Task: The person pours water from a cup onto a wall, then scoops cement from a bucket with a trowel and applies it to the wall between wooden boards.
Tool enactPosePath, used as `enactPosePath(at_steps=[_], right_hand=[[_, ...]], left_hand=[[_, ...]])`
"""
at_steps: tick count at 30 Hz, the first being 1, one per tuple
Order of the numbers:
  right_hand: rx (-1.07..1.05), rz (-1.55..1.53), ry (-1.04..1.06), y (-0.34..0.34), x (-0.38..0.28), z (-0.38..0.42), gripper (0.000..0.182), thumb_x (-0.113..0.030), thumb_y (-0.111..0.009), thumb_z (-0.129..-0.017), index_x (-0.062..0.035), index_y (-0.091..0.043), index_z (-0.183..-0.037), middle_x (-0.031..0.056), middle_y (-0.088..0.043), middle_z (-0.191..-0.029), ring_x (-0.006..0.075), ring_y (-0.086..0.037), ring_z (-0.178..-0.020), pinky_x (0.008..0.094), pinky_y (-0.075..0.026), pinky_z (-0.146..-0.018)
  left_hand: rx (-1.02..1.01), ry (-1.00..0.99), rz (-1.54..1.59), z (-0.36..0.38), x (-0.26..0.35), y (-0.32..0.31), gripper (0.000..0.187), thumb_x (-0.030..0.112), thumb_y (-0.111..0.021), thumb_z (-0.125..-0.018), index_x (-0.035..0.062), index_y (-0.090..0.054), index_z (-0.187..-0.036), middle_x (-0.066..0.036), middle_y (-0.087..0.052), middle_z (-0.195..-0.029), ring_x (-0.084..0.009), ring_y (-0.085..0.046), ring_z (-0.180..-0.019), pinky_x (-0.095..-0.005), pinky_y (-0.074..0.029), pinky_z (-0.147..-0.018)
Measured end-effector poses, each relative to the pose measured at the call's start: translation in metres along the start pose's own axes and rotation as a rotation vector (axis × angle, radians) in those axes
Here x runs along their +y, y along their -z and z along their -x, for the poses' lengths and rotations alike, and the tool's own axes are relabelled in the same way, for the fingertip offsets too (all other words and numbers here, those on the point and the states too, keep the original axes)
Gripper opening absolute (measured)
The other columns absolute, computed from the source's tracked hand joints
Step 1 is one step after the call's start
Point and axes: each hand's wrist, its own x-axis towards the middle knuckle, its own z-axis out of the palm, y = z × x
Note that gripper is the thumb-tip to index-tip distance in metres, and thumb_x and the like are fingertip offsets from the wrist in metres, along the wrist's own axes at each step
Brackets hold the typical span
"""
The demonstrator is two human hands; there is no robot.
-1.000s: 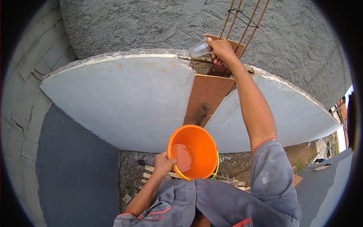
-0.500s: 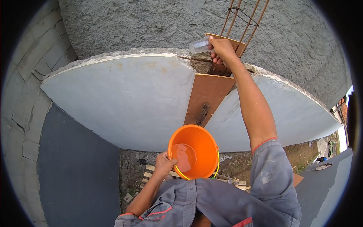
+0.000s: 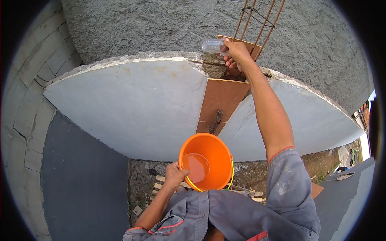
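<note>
My left hand (image 3: 175, 176) grips the rim of an orange bucket (image 3: 219, 158), its thumb over the edge near the yellow handle (image 3: 194, 185). A shallow pool of clear liquid (image 3: 198, 167) lies in the bottom of the tilted bucket. Up at the wall top, my right hand (image 3: 238, 54) is closed around a clear plastic cup (image 3: 210, 45), which lies sideways with its base toward the left. The hand and cup are above a gap between brown boards (image 3: 222, 98), where rusty steel bars (image 3: 247, 24) rise. The cup's mouth is hidden by my fingers.
Pale grey wall panels (image 3: 132, 94) with a rough broken top edge flank the boards. Behind stands a rough grey cement wall (image 3: 161, 26). A block wall (image 3: 24, 120) runs along the left. Wooden slats (image 3: 160, 182) lie on the ground below.
The cup has tilted slightly, its base end a little higher. My left hand and the bucket have hardly shifted.
</note>
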Motion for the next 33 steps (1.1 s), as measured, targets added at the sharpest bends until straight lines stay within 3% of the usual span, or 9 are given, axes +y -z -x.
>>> enactPosePath(at_steps=[6, 9, 14, 18, 22, 24, 27, 31, 33], right_hand=[[0.006, -0.047, -0.021, -0.004, -0.001, 0.008, 0.047, -0.045, -0.038, -0.104, -0.0028, -0.058, -0.1, 0.0046, -0.052, -0.064, 0.0132, -0.05, -0.043, 0.0264, -0.04, -0.039], [0.039, -0.117, 0.002, -0.006, 0.003, 0.013, 0.048, -0.044, -0.04, -0.104, 0.0001, -0.06, -0.098, 0.0083, -0.056, -0.065, 0.0157, -0.053, -0.043, 0.028, -0.043, -0.039], [-0.179, -0.079, 0.207, -0.011, 0.038, 0.078, 0.04, -0.04, -0.051, -0.102, -0.003, -0.061, -0.09, 0.0028, -0.058, -0.063, 0.0098, -0.058, -0.05, 0.0227, -0.045, -0.044], [-0.478, 0.038, -0.051, -0.038, 0.134, 0.152, 0.034, -0.032, -0.058, -0.099, -0.0026, -0.064, -0.083, 0.0009, -0.057, -0.062, 0.0083, -0.054, -0.048, 0.0234, -0.044, -0.044], [-0.703, 0.174, -0.349, -0.079, 0.257, 0.202, 0.041, -0.04, -0.055, -0.099, -0.0017, -0.063, -0.086, 0.0038, -0.059, -0.064, 0.0123, -0.057, -0.049, 0.0282, -0.049, -0.046], [-0.736, 0.193, -0.474, -0.095, 0.31, 0.219, 0.041, -0.04, -0.055, -0.099, -0.0021, -0.062, -0.085, 0.0059, -0.059, -0.061, 0.0146, -0.057, -0.048, 0.0298, -0.048, -0.044], [-0.792, 0.249, -0.65, -0.103, 0.338, 0.238, 0.042, -0.041, -0.056, -0.098, -0.001, -0.064, -0.088, 0.0069, -0.059, -0.061, 0.0165, -0.057, -0.047, 0.0323, -0.048, -0.044], [-0.737, 0.454, -0.666, -0.092, 0.353, 0.254, 0.043, -0.042, -0.06, -0.095, 0.0006, -0.066, -0.095, 0.0107, -0.062, -0.065, 0.0206, -0.061, -0.05, 0.0353, -0.051, -0.047], [-0.651, 0.532, -0.574, -0.085, 0.378, 0.254, 0.043, -0.042, -0.062, -0.093, -0.0002, -0.068, -0.101, 0.014, -0.066, -0.07, 0.0232, -0.065, -0.055, 0.0356, -0.053, -0.051]], left_hand=[[-0.002, -0.023, -0.004, 0.001, 0.0, 0.0, 0.023, -0.008, -0.064, -0.078, -0.0056, -0.065, -0.1, -0.009, -0.069, -0.085, -0.0148, -0.067, -0.066, -0.0274, -0.057, -0.056], [-0.002, 0.002, 0.009, 0.002, 0.003, -0.001, 0.023, -0.008, -0.064, -0.078, -0.0055, -0.065, -0.101, -0.009, -0.069, -0.086, -0.0147, -0.067, -0.067, -0.028, -0.058, -0.057], [0.023, -0.011, 0.013, -0.003, -0.003, 0.001, 0.021, -0.009, -0.064, -0.078, -0.0051, -0.064, -0.099, -0.01, -0.069, -0.086, -0.0155, -0.068, -0.067, -0.0291, -0.058, -0.059], [0.03, -0.011, 0.007, -0.003, 0.006, -0.006, 0.021, -0.009, -0.063, -0.078, -0.0052, -0.064, -0.099, -0.009, -0.069, -0.086, -0.0154, -0.067, -0.067, -0.0289, -0.058, -0.059], [0.005, -0.015, -0.074, -0.009, 0.015, -0.022, 0.021, -0.007, -0.065, -0.075, -0.0057, -0.065, -0.096, -0.008, -0.068, -0.083, -0.0144, -0.065, -0.066, -0.0284, -0.055, -0.058], [-0.012, -0.028, -0.131, -0.014, 0.019, -0.03, 0.021, -0.007, -0.065, -0.075, -0.0055, -0.065, -0.096, -0.008, -0.067, -0.082, -0.0142, -0.064, -0.065, -0.0284, -0.055, -0.057], [-0.069, -0.004, -0.266, -0.017, 0.022, -0.045, 0.02, -0.006, -0.066, -0.075, -0.005, -0.065, -0.096, -0.008, -0.066, -0.082, -0.0137, -0.063, -0.065, -0.0283, -0.054, -0.057], [-0.133, -0.028, -0.241, -0.02, 0.024, -0.069, 0.02, -0.003, -0.067, -0.074, -0.0048, -0.066, -0.094, -0.007, -0.067, -0.08, -0.0123, -0.062, -0.066, -0.028, -0.053, -0.059], [-0.137, -0.018, -0.286, -0.021, 0.019, -0.08, 0.019, -0.001, -0.067, -0.073, -0.0044, -0.066, -0.092, -0.006, -0.067, -0.078, -0.0114, -0.062, -0.066, -0.0278, -0.052, -0.059]])
